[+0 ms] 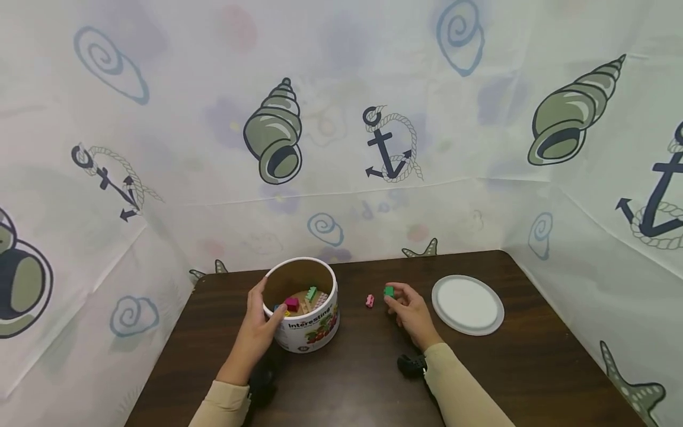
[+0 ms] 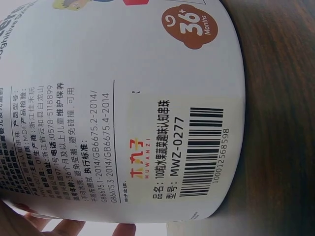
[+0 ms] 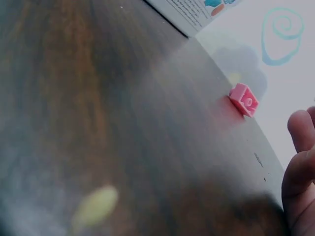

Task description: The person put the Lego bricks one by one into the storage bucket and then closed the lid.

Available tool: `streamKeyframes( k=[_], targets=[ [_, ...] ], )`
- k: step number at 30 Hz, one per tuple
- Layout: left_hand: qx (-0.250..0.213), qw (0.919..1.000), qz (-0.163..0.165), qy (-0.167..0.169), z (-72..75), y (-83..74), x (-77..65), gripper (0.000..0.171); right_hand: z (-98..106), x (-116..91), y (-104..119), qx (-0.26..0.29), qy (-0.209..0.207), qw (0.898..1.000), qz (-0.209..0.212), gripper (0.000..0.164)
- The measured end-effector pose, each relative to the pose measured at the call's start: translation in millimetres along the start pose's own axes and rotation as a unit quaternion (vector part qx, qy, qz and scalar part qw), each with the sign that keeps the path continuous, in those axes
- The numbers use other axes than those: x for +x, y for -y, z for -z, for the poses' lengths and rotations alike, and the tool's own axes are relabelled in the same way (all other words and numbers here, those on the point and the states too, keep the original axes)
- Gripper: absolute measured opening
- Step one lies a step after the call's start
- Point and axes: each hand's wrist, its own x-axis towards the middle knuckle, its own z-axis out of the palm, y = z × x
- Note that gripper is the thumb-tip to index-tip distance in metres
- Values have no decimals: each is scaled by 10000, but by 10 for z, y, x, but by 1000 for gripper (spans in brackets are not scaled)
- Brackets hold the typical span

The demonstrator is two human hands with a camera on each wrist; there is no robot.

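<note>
My left hand (image 1: 258, 326) grips the near-left rim of a white round tub (image 1: 306, 335), thumb over the edge and fingers along its outer side. Several toy bricks lie inside it, among them a dark pink brick (image 1: 291, 304) and a green brick (image 1: 311, 293). Between thumb and fingers, my right hand (image 1: 413, 314) pinches another green brick (image 1: 389, 291) over the table. Just left of that hand a small pink brick (image 1: 370, 301) lies on the wood; in the right wrist view the pink brick (image 3: 244, 101) shows its hollow side. The left wrist view shows the tub's printed label (image 2: 187, 152).
A white round lid (image 1: 468, 305) lies flat to the right of my right hand. The dark wooden table (image 1: 341, 391) meets a patterned cloth backdrop (image 1: 341, 225) at its back and sides. A black wrist device (image 1: 411, 366) sits under my right wrist.
</note>
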Motion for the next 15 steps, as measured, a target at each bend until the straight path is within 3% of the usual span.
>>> streamKeyframes(
  k=[7,15],
  targets=[
    [-29,10000,5,16,-3,-14,23,89,-143,62,209,643,-206,9975,219,49],
    [-38,10000,87,-10,-12,-16,-10,89,-501,76,899,1417,40,9882,575,42]
  ],
)
